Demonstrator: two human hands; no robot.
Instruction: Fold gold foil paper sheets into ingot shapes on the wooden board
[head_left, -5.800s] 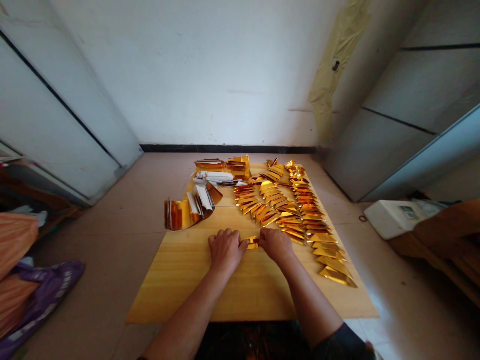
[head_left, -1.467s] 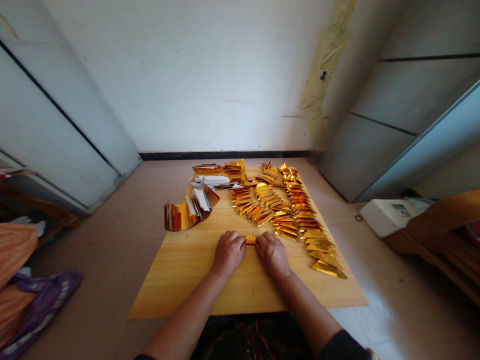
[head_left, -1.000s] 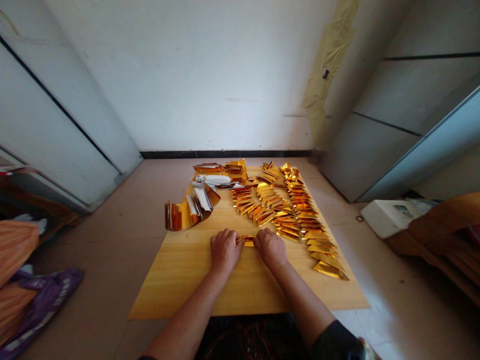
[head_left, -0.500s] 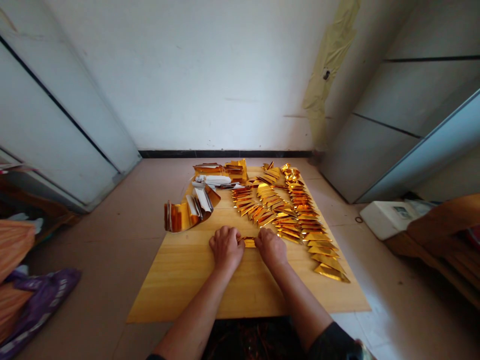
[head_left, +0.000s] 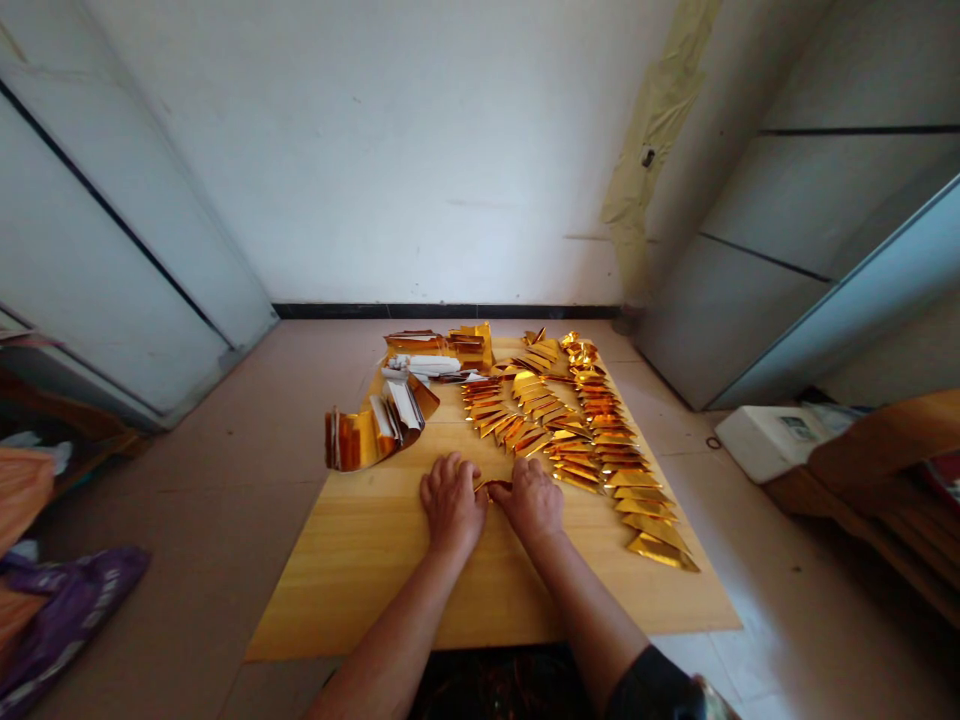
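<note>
Pressing a small foil piece [head_left: 493, 487] onto a wooden board [head_left: 352, 590], the left hand [head_left: 452, 505] and right hand [head_left: 531, 500] sit close together near the board's middle. Their fingers close on the piece from either side, the left on one end and the right on the other. How firmly they pinch it cannot be told, as the fingers cover much of it. The piece lies just in front of the folded work, its shape partly hidden.

Much looks finished: gold triangles [head_left: 510, 415] lie in neat, overlapping rows across the far half of the board, and a long row [head_left: 645, 505] runs down its right side to the nearest, largest triangles. Much material also looks unworked: at the far left, a curled foil bundle [head_left: 356, 441] holds white strips [head_left: 394, 410], with more white strips [head_left: 424, 365] beyond it. Two stacks of gold pieces [head_left: 471, 345] sit at the far end. How many sheets the bundle and stacks hold cannot be told, so the exact share left is unclear.
</note>
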